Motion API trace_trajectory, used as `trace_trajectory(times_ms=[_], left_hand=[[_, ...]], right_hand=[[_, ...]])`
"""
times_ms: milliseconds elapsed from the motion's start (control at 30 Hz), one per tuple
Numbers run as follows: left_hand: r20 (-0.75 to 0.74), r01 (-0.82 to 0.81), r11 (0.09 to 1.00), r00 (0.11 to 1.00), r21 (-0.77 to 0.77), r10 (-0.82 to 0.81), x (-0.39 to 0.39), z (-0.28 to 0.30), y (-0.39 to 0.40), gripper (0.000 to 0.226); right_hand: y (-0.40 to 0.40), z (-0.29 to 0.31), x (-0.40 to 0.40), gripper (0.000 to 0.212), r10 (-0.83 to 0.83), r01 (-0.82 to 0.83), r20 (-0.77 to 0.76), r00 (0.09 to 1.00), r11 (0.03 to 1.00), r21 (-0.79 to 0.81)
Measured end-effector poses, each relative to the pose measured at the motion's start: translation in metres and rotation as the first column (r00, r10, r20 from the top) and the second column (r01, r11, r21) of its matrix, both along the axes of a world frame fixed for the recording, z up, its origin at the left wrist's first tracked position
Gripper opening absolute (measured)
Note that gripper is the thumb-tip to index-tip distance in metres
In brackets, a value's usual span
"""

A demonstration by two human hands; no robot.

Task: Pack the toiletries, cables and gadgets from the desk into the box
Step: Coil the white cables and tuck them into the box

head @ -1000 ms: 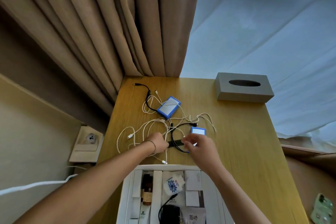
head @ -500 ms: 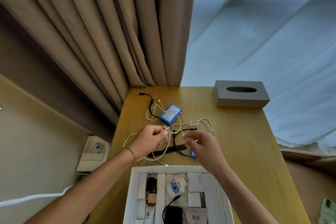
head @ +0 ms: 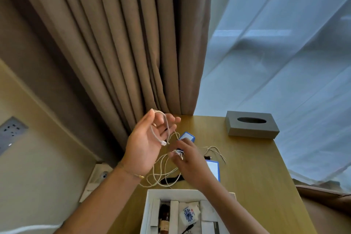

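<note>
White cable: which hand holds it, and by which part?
The left hand has the white cable looped over its fingers near the plug end; the right hand pinches it lower down.

Soft daylight comes thru the sheer curtain (head: 275, 53) at right; no glare. Left wall is dimmer. Hands look a bit blurry w/ motion. Wide lens bends the brown curtain (head: 114, 43) & desk (head: 256, 167) edges. Faint shadows only.
</note>
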State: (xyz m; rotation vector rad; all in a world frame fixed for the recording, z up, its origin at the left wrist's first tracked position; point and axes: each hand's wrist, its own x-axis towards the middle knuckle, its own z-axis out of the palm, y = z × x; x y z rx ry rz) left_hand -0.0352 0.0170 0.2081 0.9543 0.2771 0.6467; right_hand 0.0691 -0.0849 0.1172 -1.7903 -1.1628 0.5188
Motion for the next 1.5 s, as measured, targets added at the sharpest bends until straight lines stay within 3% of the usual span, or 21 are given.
trace_trajectory(times_ms=[133, 233, 267, 367, 500, 600, 667, 767, 900, 967, 1067, 1133, 1233, 1333, 1433, 1500], left_hand=[[0.094, 0.016, 0.997, 0.996, -0.073, -0.009, -0.008, 0.022, 0.001, 0.036], [0.111, -0.01, 0.999, 0.994, -0.038, 0.014, -0.01, 0.031, -0.004, 0.035], [0.089, -0.063, 0.998, 0.994, 0.017, 0.062, -0.01, 0.032, -0.004, 0.034], [-0.019, -0.287, 0.883, 0.948, 0.37, 0.317, -0.006, 0.026, 0.001, 0.032], [-0.101, -0.319, 0.689, 0.863, 0.651, 0.495, -0.01, 0.011, 0.02, 0.024], [-0.328, -0.054, 0.583, 0.784, 0.81, 0.527, -0.017, -0.006, 0.031, 0.021], [-0.511, 0.213, 0.546, 0.713, 0.81, 0.48, -0.02, -0.016, 0.027, 0.038], [-0.607, 0.421, 0.468, 0.696, 0.777, 0.384, -0.022, -0.024, 0.006, 0.072], [-0.671, 0.547, 0.511, 0.737, 0.663, 0.082, -0.021, -0.034, -0.021, 0.07], [-0.651, 0.542, 0.543, 0.759, 0.642, 0.011, -0.02, -0.035, -0.03, 0.055], [-0.579, 0.46, 0.613, 0.815, 0.642, -0.005, -0.017, -0.036, -0.039, 0.052], [-0.496, 0.357, 0.716, 0.868, 0.6, -0.017, -0.016, -0.037, -0.042, 0.054], [-0.39, 0.079, 0.814, 0.901, 0.576, 0.188, -0.011, -0.035, -0.043, 0.045], [-0.394, -0.118, 0.913, 0.875, 0.391, 0.282, 0.0, -0.032, -0.034, 0.05], [-0.349, -0.147, 0.988, 0.925, 0.041, 0.152, 0.007, -0.027, -0.024, 0.059], [-0.304, -0.18, 0.975, 0.943, -0.128, 0.134, 0.012, -0.023, -0.018, 0.058]], right_hand=[[-0.003, 0.008, -0.015, 0.029, -0.173, 0.176, -0.035, 0.984, 0.972, 0.158], [0.0, 0.017, -0.021, 0.023, -0.054, 0.046, 0.055, 0.997, 0.989, 0.139], [0.001, 0.018, -0.024, 0.012, 0.019, -0.02, 0.011, 1.0, 0.995, 0.099], [-0.008, 0.018, -0.03, 0.029, 0.15, -0.147, -0.142, 0.979, 0.989, 0.026], [-0.031, 0.016, -0.025, 0.033, 0.176, -0.182, -0.12, 0.977, 0.983, -0.04], [-0.047, 0.02, -0.017, 0.022, 0.2, -0.207, -0.121, 0.972, 0.977, -0.051], [-0.055, 0.029, -0.009, 0.017, 0.22, -0.22, -0.281, 0.934, 0.975, 0.031], [-0.058, 0.043, 0.005, 0.015, 0.222, -0.169, -0.378, 0.899, 0.971, 0.167], [-0.049, 0.057, 0.016, 0.016, 0.1, -0.028, -0.318, 0.943, 0.975, 0.222], [-0.048, 0.059, 0.019, 0.016, 0.049, 0.013, -0.266, 0.963, 0.974, 0.228], [-0.048, 0.059, 0.02, 0.022, -0.007, 0.055, -0.204, 0.979, 0.972, 0.228], [-0.049, 0.056, 0.018, 0.028, -0.066, 0.108, -0.193, 0.979, 0.97, 0.218], [-0.051, 0.048, 0.013, 0.028, -0.116, 0.148, -0.191, 0.975, 0.975, 0.164], [-0.05, 0.035, 0.004, 0.027, -0.112, 0.135, -0.226, 0.968, 0.987, 0.09], [-0.045, 0.022, -0.012, 0.029, -0.085, 0.084, -0.208, 0.975, 0.996, -0.011], [-0.042, 0.013, -0.023, 0.03, -0.069, 0.056, -0.111, 0.991, 0.992, -0.117]])
